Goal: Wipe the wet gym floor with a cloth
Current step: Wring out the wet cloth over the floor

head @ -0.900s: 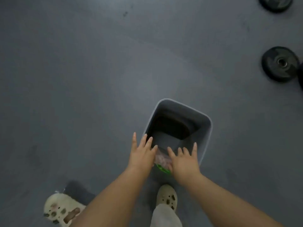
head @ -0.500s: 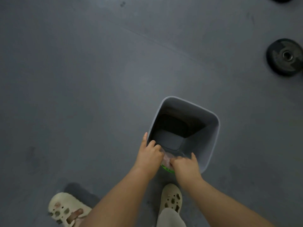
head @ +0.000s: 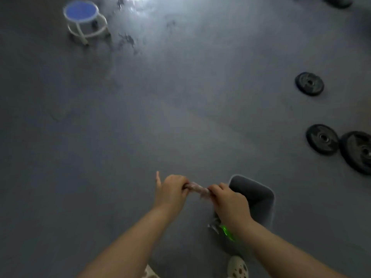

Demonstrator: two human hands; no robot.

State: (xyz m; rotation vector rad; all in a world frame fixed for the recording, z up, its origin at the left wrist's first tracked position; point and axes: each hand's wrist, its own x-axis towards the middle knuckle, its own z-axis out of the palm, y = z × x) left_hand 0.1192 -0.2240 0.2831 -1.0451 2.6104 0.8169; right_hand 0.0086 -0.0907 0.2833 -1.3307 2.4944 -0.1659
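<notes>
A twisted pinkish cloth stretches between my two hands above the grey floor. My left hand grips its left end, with one finger sticking up. My right hand grips its right end, and a loose tail of cloth with a green edge hangs below that wrist. A grey square bucket stands on the floor just right of my right hand, partly hidden by it. Wet patches shine on the gym floor far ahead, near the top.
A low stool with a blue round seat stands at the far left. Black weight plates lie on the right: one farther off, two nearer. My pale clogs show at the bottom edge.
My hands lifted the cloth out of the bucket and now hold it twisted to the left of it. The view has swung up, bringing the stool and wet patches into sight.
</notes>
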